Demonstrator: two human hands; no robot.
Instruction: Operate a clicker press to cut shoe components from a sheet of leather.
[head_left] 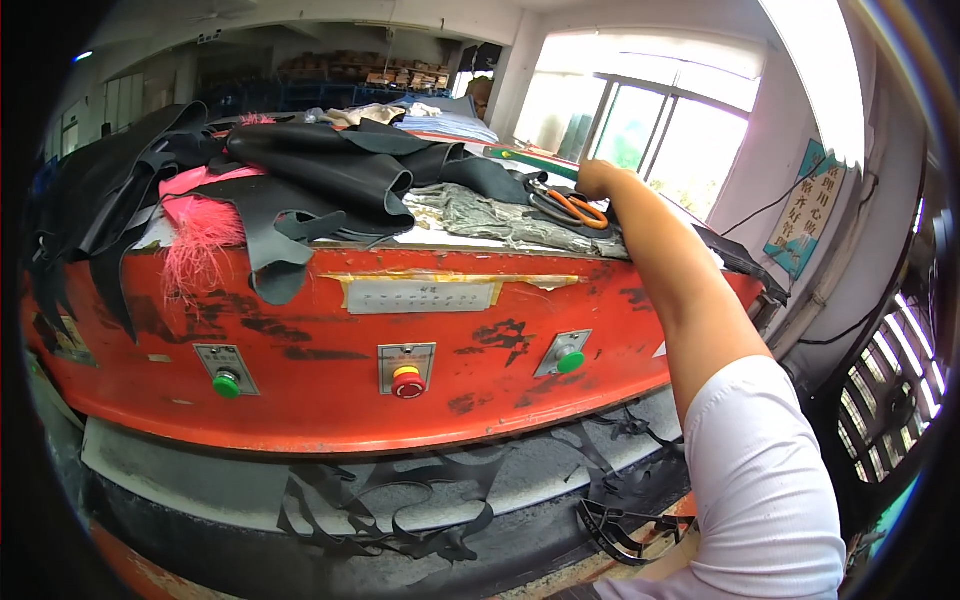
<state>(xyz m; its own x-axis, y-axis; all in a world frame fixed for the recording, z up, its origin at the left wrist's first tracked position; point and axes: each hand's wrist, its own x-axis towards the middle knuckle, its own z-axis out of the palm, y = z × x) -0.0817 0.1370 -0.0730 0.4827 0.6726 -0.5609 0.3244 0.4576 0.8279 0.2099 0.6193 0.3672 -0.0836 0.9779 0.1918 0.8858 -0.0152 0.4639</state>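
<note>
My right arm stretches up and forward over the red machine (300,415). At its far right my right hand (597,178) is closed round the end of a long, thin green bar (535,163), whose exact kind I cannot make out. Just below that hand lie scissors with orange handles (580,209), on a crumpled grey-green cloth (490,217). Left of them, large sheets of black leather (320,160) are heaped on the machine top and hang over its front edge. My left hand is out of the picture.
Pink fringe (205,235) hangs among the leather. The machine front carries green buttons (226,384) and a red stop knob (408,383). Cut black scraps (440,500) lie on the lower ledge, near a curved black frame (620,535). A window (660,125) stands behind.
</note>
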